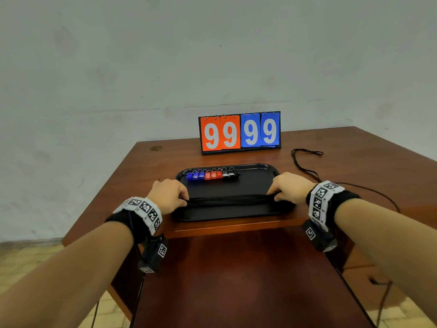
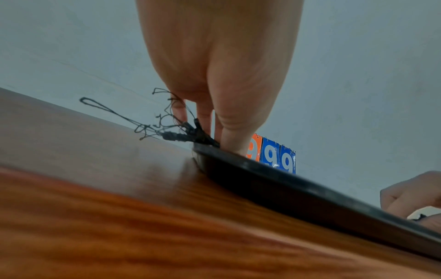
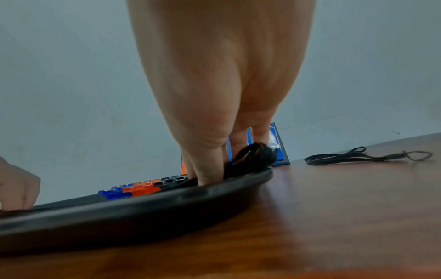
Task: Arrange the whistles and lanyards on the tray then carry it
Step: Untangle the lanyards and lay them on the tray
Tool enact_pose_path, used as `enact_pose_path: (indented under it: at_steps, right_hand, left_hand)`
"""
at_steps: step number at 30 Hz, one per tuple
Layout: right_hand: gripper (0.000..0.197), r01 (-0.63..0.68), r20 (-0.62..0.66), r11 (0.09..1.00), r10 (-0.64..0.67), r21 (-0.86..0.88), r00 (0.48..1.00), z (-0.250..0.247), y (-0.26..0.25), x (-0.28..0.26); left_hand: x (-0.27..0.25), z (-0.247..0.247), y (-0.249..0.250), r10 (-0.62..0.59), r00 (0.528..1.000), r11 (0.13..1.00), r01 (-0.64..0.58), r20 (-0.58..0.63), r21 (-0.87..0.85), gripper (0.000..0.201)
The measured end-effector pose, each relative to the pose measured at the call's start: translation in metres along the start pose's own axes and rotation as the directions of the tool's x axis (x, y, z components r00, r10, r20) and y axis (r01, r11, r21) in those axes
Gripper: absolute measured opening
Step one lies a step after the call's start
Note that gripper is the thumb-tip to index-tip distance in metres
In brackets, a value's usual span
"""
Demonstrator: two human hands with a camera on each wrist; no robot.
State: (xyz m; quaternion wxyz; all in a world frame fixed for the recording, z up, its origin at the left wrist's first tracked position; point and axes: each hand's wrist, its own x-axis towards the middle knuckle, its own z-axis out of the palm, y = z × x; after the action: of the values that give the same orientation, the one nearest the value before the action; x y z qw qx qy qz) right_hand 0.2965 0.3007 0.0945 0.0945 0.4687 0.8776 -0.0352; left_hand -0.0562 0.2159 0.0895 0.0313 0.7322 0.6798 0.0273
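Note:
A black tray [image 1: 236, 213] lies on the wooden table [image 1: 142, 176]. Along its far side stands a row of whistles [image 1: 212, 175], blue, then red, then black. A bundle of black lanyards [image 1: 229, 200] stretches across the tray's near part. My left hand [image 1: 170, 195] pinches the bundle's left end at the tray's left rim, where the thin cord ends [image 2: 190, 136] stick out past my fingers. My right hand [image 1: 290, 188] pinches the looped right end [image 3: 255, 152] at the right rim. One more black lanyard [image 3: 353, 155] lies loose on the table to the right of the tray.
A flip scoreboard [image 1: 240, 132] reading 99 in orange and 99 in blue stands behind the tray near the wall. The tray sits close to the table's front edge. A thin black cable trails from my right wrist over the table's right side.

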Motion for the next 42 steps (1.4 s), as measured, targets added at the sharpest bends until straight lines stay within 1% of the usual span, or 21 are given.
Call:
enact_pose_path:
  at_steps: [3, 9, 12, 14, 18, 21, 24, 26, 28, 31, 34, 37, 42]
  right_hand:
    - [0.027, -0.023, -0.016, 1.000, 0.023, -0.012, 1.000, -0.001, 0.002, 0.002]
    - [0.025, -0.056, -0.085, 0.998, 0.053, -0.034, 0.995, 0.004, 0.003, 0.004]
    - [0.026, -0.066, -0.080, 0.997, 0.063, -0.043, 0.995, 0.005, 0.001, 0.004]
    - [0.030, -0.062, -0.070, 0.997, 0.059, -0.051, 0.996, 0.004, 0.001, 0.001]
    - [0.042, -0.057, -0.064, 0.997, 0.054, -0.053, 0.997, 0.004, 0.002, -0.006]
    - [0.052, -0.063, -0.098, 0.998, 0.064, 0.012, 0.993, 0.005, 0.003, -0.013]
    - [0.055, -0.059, -0.125, 0.994, 0.070, 0.096, 0.990, 0.002, 0.005, -0.021]
    - [0.054, -0.054, -0.157, 0.987, 0.079, 0.154, 0.985, -0.001, 0.008, -0.027]
    - [0.052, -0.060, -0.191, 0.976, 0.101, 0.211, 0.976, -0.005, 0.013, -0.034]
    - [0.050, -0.081, -0.242, 0.955, 0.154, 0.287, 0.958, -0.010, 0.024, -0.047]
    - [0.048, -0.128, -0.257, 0.936, 0.218, 0.327, 0.942, -0.012, 0.044, -0.061]
    - [0.047, -0.183, -0.255, 0.914, 0.286, 0.363, 0.924, -0.013, 0.069, -0.076]
    - [0.045, -0.259, -0.248, 0.865, 0.389, 0.430, 0.887, -0.005, 0.113, -0.098]
  left_hand:
    - [0.000, -0.001, 0.001, -0.003, 1.000, 1.000, 0.003, -0.015, 0.015, 0.007]
    - [0.001, -0.003, 0.000, -0.008, 1.000, 0.999, 0.007, 0.004, 0.045, 0.004]
    - [0.001, -0.003, 0.002, -0.019, 1.000, 0.999, 0.019, 0.010, 0.044, 0.005]
    - [0.001, -0.004, 0.003, -0.023, 0.999, 0.998, 0.021, 0.024, 0.061, 0.011]
    - [-0.002, -0.007, 0.005, -0.024, 0.998, 0.997, 0.019, 0.059, 0.080, 0.028]
    - [-0.004, -0.010, 0.009, -0.025, 0.996, 0.996, 0.018, 0.087, 0.083, 0.038]
    - [-0.006, -0.018, 0.020, -0.024, 0.997, 0.996, 0.018, 0.073, 0.084, 0.047]
    - [-0.005, -0.025, 0.031, -0.019, 0.999, 0.996, 0.016, 0.045, 0.083, 0.047]
    - [-0.001, -0.031, 0.044, -0.008, 1.000, 0.997, 0.007, 0.010, 0.077, 0.042]
    - [0.010, -0.037, 0.069, 0.012, 0.999, 0.999, -0.010, -0.034, 0.049, 0.036]
    - [0.024, -0.039, 0.101, 0.035, 0.998, 0.999, -0.035, -0.054, 0.001, 0.033]
    - [0.043, -0.037, 0.136, 0.091, 0.995, 0.994, -0.093, -0.040, -0.055, 0.028]
    - [0.073, -0.028, 0.199, 0.162, 0.987, 0.984, -0.163, -0.026, -0.070, 0.029]
